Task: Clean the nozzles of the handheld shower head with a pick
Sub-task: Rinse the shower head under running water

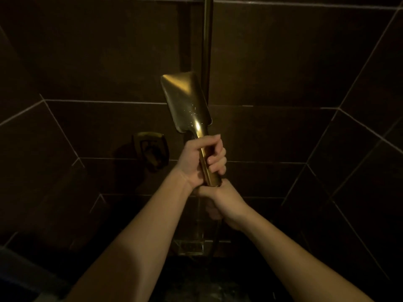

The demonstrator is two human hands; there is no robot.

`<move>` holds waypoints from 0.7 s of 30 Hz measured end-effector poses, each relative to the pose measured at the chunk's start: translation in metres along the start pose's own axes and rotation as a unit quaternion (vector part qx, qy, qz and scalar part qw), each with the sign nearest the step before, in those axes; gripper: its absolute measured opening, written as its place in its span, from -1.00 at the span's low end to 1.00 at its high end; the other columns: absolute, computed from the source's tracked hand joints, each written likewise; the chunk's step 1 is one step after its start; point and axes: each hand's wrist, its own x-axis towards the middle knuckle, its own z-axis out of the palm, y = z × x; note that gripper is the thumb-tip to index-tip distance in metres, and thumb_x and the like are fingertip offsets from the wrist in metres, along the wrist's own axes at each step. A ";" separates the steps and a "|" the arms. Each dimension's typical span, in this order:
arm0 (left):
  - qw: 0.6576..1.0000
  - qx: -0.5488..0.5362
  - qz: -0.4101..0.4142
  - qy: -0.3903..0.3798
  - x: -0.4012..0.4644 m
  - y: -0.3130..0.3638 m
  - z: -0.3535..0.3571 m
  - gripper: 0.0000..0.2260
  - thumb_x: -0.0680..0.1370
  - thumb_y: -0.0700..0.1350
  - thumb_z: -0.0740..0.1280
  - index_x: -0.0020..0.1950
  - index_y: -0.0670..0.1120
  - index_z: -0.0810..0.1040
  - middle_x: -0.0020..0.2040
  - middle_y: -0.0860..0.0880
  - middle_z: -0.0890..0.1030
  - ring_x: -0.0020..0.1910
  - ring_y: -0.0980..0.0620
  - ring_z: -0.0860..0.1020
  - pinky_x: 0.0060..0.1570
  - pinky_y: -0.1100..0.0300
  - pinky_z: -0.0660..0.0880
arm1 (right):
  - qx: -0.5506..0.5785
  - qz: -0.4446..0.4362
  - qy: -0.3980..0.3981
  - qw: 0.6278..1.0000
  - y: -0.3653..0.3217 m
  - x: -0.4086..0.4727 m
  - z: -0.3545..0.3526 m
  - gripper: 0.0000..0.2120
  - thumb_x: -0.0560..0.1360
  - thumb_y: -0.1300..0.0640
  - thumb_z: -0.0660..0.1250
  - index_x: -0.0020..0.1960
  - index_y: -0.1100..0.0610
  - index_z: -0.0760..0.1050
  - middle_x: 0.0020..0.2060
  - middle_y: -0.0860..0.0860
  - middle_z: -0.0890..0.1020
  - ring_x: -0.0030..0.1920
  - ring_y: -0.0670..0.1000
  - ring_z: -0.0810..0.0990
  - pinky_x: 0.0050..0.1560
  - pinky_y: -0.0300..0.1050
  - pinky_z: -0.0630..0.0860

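Head view, left hand [197,162] fingers [218,159] wrapping shower head [187,101] handle

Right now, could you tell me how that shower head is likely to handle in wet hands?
The shower head looks like rigid polished metal, so probably stiff and fairly heavy. Droplets near its neck suggest that it may be slippery. The left hand wraps the handle, with the right hand below.
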 end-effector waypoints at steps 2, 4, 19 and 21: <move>0.999 -0.032 0.020 -0.009 -0.002 -0.003 -0.001 -0.77 0.47 -0.02 0.36 -0.33 -0.10 0.53 -0.51 0.03 0.43 -0.56 0.10 0.42 -0.43 0.20 0.46 | 0.011 0.009 -0.017 1.000 -0.002 -0.003 0.002 -0.88 0.45 0.15 0.41 -0.08 0.11 0.48 -0.49 -0.01 0.33 -0.54 -0.03 0.26 -0.51 -0.17 0.15; 0.996 -0.072 0.021 -0.041 -0.002 -0.003 -0.001 -0.78 0.47 -0.04 0.37 -0.32 -0.10 0.53 -0.52 0.04 0.46 -0.57 0.11 0.44 -0.47 0.23 0.45 | 0.032 0.017 -0.038 0.999 0.000 -0.005 0.003 -0.90 0.46 0.19 0.38 -0.13 0.09 0.45 -0.49 -0.01 0.30 -0.54 -0.05 0.24 -0.54 -0.21 0.15; 0.901 0.123 0.035 0.415 0.012 -0.041 0.040 -0.85 0.57 -0.05 0.37 0.03 -0.12 0.54 -0.45 0.06 0.40 -0.54 0.13 0.35 -0.52 0.23 0.32 | -0.111 -0.027 0.215 0.970 0.027 -0.007 0.001 -0.84 0.53 0.17 0.32 -0.19 0.22 0.56 -0.42 0.03 0.54 -0.49 -0.06 0.46 -0.49 -0.19 0.37; 0.918 0.154 0.040 0.363 0.010 -0.038 0.034 -0.85 0.54 -0.04 0.43 -0.12 -0.10 0.57 -0.47 0.06 0.43 -0.51 0.10 0.39 -0.46 0.20 0.37 | -0.081 -0.025 0.177 0.981 0.025 -0.010 -0.002 -0.88 0.55 0.20 0.30 -0.13 0.22 0.54 -0.44 0.03 0.48 -0.53 -0.06 0.41 -0.53 -0.21 0.31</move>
